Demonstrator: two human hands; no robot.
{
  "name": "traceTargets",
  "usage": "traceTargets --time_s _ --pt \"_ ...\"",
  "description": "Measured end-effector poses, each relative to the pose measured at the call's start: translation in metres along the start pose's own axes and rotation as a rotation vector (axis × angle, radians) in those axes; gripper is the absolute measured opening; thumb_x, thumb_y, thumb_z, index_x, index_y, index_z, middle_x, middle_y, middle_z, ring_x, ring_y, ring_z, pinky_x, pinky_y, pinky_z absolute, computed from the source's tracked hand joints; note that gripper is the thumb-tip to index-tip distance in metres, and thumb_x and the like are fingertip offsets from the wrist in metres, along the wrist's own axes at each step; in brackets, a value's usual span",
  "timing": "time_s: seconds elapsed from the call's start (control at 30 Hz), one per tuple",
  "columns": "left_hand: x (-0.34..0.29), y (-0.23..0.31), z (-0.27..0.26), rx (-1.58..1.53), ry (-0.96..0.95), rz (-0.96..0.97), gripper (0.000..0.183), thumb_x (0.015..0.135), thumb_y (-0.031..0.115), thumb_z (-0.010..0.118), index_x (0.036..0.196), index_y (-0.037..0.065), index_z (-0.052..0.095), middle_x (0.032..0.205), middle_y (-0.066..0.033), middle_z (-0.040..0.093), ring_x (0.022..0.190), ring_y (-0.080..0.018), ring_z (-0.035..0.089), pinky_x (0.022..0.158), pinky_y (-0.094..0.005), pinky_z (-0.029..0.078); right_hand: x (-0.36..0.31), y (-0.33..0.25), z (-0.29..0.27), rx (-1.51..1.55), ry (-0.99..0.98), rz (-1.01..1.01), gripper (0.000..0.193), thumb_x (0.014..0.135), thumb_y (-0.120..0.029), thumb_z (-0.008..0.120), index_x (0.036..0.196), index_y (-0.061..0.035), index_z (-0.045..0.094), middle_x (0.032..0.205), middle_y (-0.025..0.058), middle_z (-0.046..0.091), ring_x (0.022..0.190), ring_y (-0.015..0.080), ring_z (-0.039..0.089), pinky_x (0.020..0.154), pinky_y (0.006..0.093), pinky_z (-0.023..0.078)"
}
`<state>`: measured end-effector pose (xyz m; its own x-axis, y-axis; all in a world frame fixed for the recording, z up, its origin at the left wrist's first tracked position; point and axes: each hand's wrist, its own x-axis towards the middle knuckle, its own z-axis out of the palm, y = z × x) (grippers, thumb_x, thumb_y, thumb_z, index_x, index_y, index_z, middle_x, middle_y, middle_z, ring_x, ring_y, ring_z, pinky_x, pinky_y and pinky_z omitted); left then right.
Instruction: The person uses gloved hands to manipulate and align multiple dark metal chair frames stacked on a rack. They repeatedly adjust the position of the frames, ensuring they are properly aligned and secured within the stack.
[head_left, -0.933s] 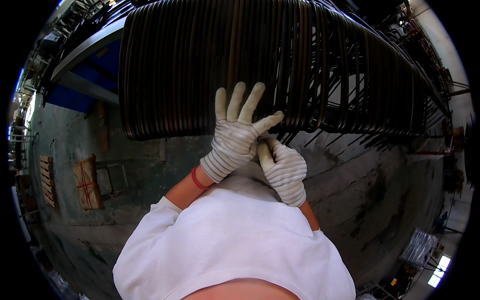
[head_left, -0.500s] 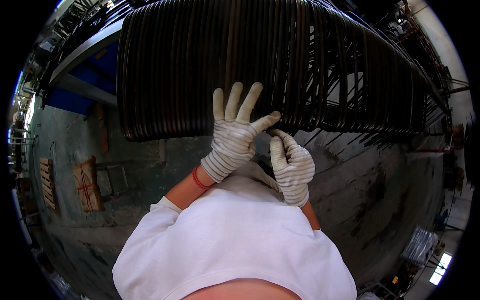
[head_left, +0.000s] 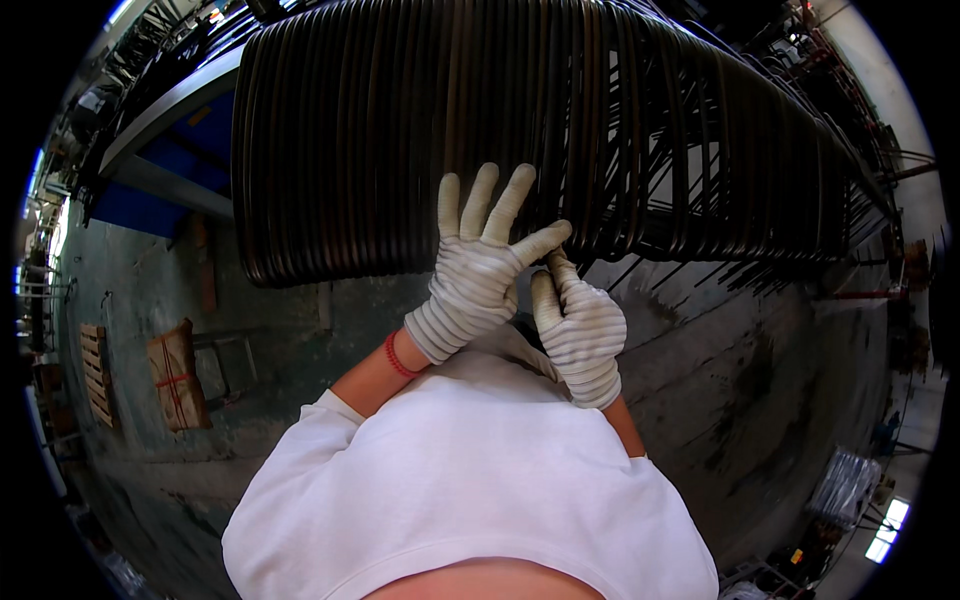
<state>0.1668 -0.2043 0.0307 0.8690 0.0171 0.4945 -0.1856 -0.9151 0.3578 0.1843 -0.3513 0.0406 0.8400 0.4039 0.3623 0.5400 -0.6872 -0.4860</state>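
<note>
Dark, bent metal tubes [head_left: 340,150] hang side by side in a dense row in front of me, their rounded lower ends toward me. My left hand [head_left: 475,265], in a ribbed whitish glove, lies over the row's lower edge. Three of its fingers are spread upward, and another points right toward the tube ends. Just below that fingertip is my right hand [head_left: 582,325], gloved alike, its index finger reaching up to the lower ends. Its thumb sits close by and the other fingers curl out of sight. Whatever is between them, if anything, is hidden.
A grey metal frame [head_left: 170,105] with blue panels supports the left side. On the floor at left lie a wrapped brown package [head_left: 178,375] tied with red and a wooden pallet [head_left: 96,370]. Loose thin rods [head_left: 740,275] stick out under the row's right part.
My left hand has shifted slightly right along the tubes. My right hand's index finger has straightened upward, nearer the left hand's pointing finger, and its thumb has moved slightly left.
</note>
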Motion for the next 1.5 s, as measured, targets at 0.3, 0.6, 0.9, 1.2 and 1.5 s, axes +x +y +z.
traceTargets --time_s 0.3,0.6,0.9,1.2,1.5 --pt "0.009 0.005 0.004 0.039 -0.034 0.033 0.047 0.078 0.009 0.059 0.116 0.036 0.066 0.151 -0.0126 0.032 0.14 -0.0391 0.025 0.114 -0.0587 0.008 0.002 -0.004 -0.009 0.0 -0.011 0.047 0.026 0.087 -0.024 0.062 0.106 -0.0075 0.069 0.062 0.0136 0.063 0.054 0.0281 0.062 0.054 0.036 0.051" --pt "0.009 0.005 0.007 0.035 -0.044 -0.003 0.058 0.07 -0.001 0.055 0.114 0.036 0.067 0.151 -0.0118 0.033 0.139 -0.0389 0.027 0.114 -0.0587 0.009 0.002 0.019 -0.006 0.143 0.1 0.249 0.019 0.085 -0.017 0.066 0.102 -0.0089 0.072 0.065 0.0125 0.065 0.052 0.0253 0.061 0.052 0.034 0.049" --pt "0.012 0.012 0.013 0.059 0.008 0.04 0.054 0.073 0.004 0.058 0.117 0.034 0.065 0.151 -0.0125 0.033 0.138 -0.0382 0.028 0.114 -0.0591 0.008 0.001 0.021 -0.003 -0.136 0.069 -0.001 0.031 0.083 -0.017 0.066 0.113 -0.0074 0.068 0.058 0.0122 0.06 0.049 0.0267 0.059 0.051 0.035 0.049" --pt "0.016 0.014 0.008 0.087 -0.001 0.051 0.052 0.068 0.007 0.062 0.116 0.027 0.067 0.151 -0.0136 0.032 0.141 -0.0375 0.022 0.114 -0.0583 0.005 0.001 0.008 -0.009 -0.116 0.042 -0.002 0.035 0.083 -0.018 0.065 0.117 -0.0083 0.065 0.052 0.011 0.055 0.047 0.0256 0.056 0.05 0.0358 0.048" --pt "0.014 0.015 0.003 0.116 -0.01 0.051 0.047 0.067 0.011 0.064 0.111 0.025 0.07 0.151 -0.0138 0.033 0.142 -0.0364 0.02 0.115 -0.0575 0.002 -0.004 -0.002 -0.022 0.019 0.04 0.107 0.032 0.087 -0.018 0.063 0.117 -0.011 0.066 0.055 0.0117 0.058 0.048 0.0252 0.058 0.051 0.0357 0.049"
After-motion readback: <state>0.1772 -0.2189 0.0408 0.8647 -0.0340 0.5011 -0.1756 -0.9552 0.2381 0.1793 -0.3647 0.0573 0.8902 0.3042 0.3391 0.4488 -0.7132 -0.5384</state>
